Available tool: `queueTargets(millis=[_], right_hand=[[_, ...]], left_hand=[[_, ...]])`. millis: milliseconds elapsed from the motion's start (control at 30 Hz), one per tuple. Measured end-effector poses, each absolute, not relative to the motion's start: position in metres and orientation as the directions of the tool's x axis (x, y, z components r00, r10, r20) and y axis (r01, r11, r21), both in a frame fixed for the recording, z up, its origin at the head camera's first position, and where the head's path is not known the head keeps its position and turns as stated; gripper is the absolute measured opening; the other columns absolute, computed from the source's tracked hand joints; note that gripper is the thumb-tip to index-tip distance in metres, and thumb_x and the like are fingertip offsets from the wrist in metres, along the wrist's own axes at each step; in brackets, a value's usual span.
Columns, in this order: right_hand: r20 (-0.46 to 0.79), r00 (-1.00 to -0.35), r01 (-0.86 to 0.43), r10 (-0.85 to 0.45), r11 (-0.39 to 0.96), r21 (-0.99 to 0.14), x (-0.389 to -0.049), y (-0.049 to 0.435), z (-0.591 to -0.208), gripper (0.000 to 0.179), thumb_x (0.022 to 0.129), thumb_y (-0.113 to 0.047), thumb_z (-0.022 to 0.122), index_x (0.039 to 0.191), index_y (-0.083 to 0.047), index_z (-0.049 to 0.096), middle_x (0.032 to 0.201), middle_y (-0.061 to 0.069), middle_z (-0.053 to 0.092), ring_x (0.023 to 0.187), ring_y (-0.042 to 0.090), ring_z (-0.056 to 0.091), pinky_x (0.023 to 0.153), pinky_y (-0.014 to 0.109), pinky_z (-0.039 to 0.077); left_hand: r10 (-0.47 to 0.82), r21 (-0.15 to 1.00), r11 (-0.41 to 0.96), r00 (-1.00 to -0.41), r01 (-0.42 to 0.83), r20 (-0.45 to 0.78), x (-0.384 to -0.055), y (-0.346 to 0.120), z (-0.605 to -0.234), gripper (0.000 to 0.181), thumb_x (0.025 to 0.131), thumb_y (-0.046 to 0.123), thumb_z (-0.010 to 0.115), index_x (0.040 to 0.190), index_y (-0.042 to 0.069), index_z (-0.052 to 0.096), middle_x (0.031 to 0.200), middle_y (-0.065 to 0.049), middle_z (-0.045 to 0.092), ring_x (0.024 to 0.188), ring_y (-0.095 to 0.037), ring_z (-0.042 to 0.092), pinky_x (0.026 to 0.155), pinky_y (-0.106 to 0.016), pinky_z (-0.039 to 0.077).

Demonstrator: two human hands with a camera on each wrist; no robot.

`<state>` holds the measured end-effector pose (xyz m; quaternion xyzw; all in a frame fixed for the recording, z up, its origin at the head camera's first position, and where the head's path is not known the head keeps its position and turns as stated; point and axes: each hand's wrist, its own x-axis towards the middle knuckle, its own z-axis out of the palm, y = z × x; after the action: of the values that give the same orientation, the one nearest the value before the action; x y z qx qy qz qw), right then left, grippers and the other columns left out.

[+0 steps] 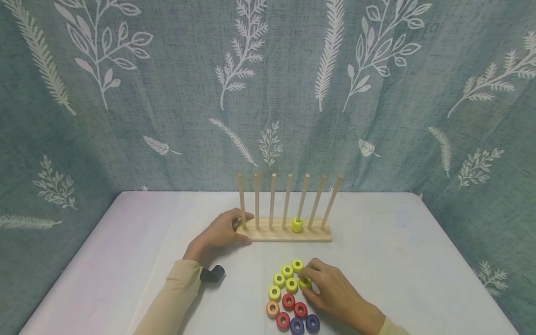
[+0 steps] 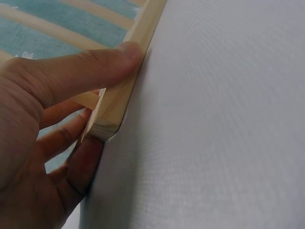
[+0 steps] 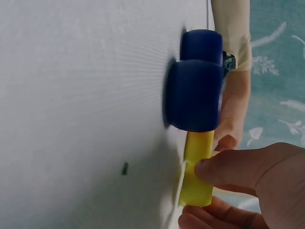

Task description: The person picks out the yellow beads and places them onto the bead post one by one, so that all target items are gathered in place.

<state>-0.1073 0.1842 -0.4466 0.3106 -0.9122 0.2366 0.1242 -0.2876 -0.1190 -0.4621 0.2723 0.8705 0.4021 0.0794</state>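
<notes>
The rack [image 1: 286,236] stands near the tabletop's far edge, its long base running left to right, its seven pegs [image 1: 257,200] pointing up. The left hand [image 1: 224,229] grips the rack's left end; the right hand [image 1: 335,288] pinches a yellow ring [image 1: 305,283] nearer the front. Loose rings in yellow, orange, red and dark blue lie beside it, holes up. The tabletop [image 1: 377,260] is white, backed and flanked by blue-green curtains [image 1: 188,93] with white leaves. Yellow sits around the fifth peg's foot, counting from the left.
</notes>
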Motion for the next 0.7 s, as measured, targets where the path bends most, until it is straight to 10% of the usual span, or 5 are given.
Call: queueTargets(millis=[700], right_hand=[[0.394,-0.799,-0.583,-0.454,0.745,-0.324,-0.103,0.189,-0.415,0.028,0.072,-0.002,0.084,0.099,-0.009,0.078,0.097,-0.007,0.061,0.084,0.005,0.062,0.073,0.023,0.056]], left_hand=[[0.534,0.752,0.522,-0.842,0.401,0.079,-0.283,-0.119,-0.458,0.063,0.069,0.018,0.093,0.126,0.01,0.066,0.133,-0.005,0.062,0.135,-0.035,0.045,0.11,-0.054,0.034]])
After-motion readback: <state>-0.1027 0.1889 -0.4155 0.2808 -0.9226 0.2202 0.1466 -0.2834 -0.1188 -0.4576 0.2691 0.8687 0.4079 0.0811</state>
